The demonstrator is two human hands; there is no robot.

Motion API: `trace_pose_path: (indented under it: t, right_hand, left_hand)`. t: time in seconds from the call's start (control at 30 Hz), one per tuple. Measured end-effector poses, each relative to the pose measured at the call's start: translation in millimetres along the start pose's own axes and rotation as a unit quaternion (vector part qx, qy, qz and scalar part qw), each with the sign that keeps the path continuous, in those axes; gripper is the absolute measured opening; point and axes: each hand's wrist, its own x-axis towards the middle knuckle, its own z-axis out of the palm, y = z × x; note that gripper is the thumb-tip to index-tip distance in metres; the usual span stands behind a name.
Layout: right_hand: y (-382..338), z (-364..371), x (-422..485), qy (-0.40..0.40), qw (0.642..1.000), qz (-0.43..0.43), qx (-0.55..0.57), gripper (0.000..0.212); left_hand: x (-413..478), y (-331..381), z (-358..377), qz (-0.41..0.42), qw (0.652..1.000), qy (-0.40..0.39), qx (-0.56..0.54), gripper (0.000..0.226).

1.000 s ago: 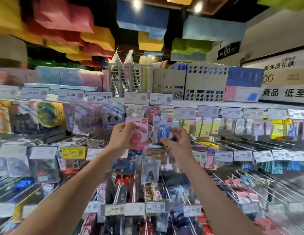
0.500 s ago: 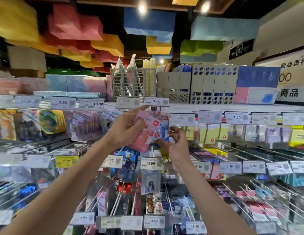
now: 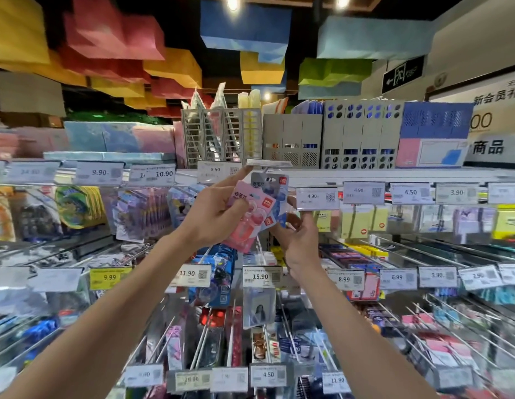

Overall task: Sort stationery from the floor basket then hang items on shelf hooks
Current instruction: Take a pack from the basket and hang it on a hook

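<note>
My left hand grips a small stack of pink carded packs, with its index finger stretched up to a flipped-up price tag at a hook's tip. A blue carded pack hangs at that hook, just behind the pink ones. My right hand is under it and pinches the blue pack's lower edge. The floor basket is out of sight.
Rows of wire shelf hooks with price tags and hanging packets fill the wall in front. Grey and blue file holders stand on the top shelf. Yellow sticky-note packs hang to the right.
Both hands rose from the lower hook row to the top row. The left hand tilted the pink packs and lifted the price tag; the blue pack now sits at the hook.
</note>
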Motion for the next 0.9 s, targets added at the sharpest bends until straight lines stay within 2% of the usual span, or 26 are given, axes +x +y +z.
trace_pose_path:
  t: [0.17, 0.27, 0.37, 0.5, 0.6, 0.67, 0.73, 0.77, 0.83, 0.9]
  right_hand:
    - [2.2, 4.6, 1.8, 0.002, 0.999, -0.01, -0.042, 0.02]
    - [6.1, 9.6, 9.8, 0.016, 0.999, 0.01, -0.027, 0.03]
    - [13.4, 11.9, 20.8, 0.036, 0.994, 0.038, -0.096, 0.053]
    - [10.9, 12.6, 31.1, 0.017, 0.976, 0.065, -0.206, 0.054]
    - [17.8, 8.5, 32.4, 0.008, 0.957, 0.107, -0.27, 0.065]
    - [27.2, 4.7, 24.6, 0.025, 0.946, 0.094, -0.31, 0.056]
    - [30.6, 0.1, 12.1, 0.052, 0.951, 0.061, -0.297, 0.034]
    - [31.3, -1.7, 5.1, 0.055, 0.958, 0.042, -0.279, 0.037]
    - [25.8, -2.3, -7.9, 0.04, 0.966, 0.008, -0.254, 0.056]
    - [12.5, 1.4, -18.9, -0.009, 0.973, -0.013, -0.23, 0.065]
  left_hand:
    - [-2.8, -5.8, -1.0, 0.021, 1.0, 0.018, -0.005, 0.047]
    - [-5.5, -8.7, 0.0, 0.024, 0.999, 0.029, 0.005, 0.042]
    - [-8.8, -11.6, 2.3, 0.027, 0.999, 0.032, 0.026, 0.042]
    - [-17.8, -18.6, 6.0, 0.05, 0.998, 0.023, 0.027, 0.039]
    - [-28.0, -23.9, 11.5, 0.071, 0.996, 0.016, 0.06, 0.051]
    - [-36.9, -30.9, 16.9, 0.073, 0.993, 0.015, 0.086, 0.046]
    - [-43.8, -40.1, 23.6, 0.055, 0.992, 0.023, 0.107, 0.046]
    - [-46.2, -45.5, 26.9, 0.033, 0.994, 0.033, 0.098, 0.046]
    - [-48.0, -48.9, 31.2, -0.033, 0.997, 0.06, 0.037, 0.043]
    - [-47.8, -48.1, 35.5, -0.102, 0.99, 0.083, -0.045, 0.041]
